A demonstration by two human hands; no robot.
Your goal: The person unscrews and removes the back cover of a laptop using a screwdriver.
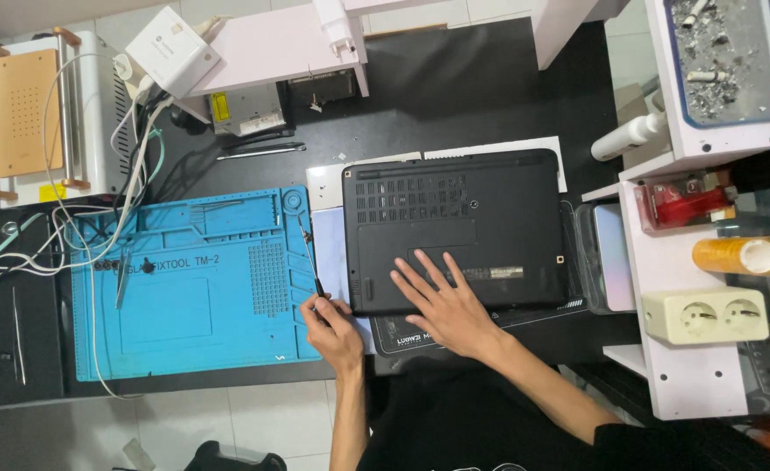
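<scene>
A black laptop (455, 228) is lying upside down on the dark tabletop (455, 87), its underside facing up, partly over a white sheet and a dark printed mat, just right of a blue silicone work mat (184, 288). The right hand (448, 307) is resting flat on the near part of the bottom cover, fingers spread and pressing down, holding nothing. The left hand (333, 330) is sitting at the laptop's near left corner, fingers pinched around the handle of a thin screwdriver (310, 262) whose shaft is pointing away from the person along the edge between the blue mat and the laptop.

Judging from how things lie, the work is looking barely begun: the bottom cover is sitting fully closed and flush, with no panel lifted and no gap showing. No loose screws are showing on the blue mat, though they would be too small to tell for sure. The screwdriver tip is lying off the laptop, not seated in any screw. Tweezers (123, 275) are lying on the blue mat among white cables (97, 218), untouched. What seems left is nearly everything: loosening the cover's screws and lifting the cover off
</scene>
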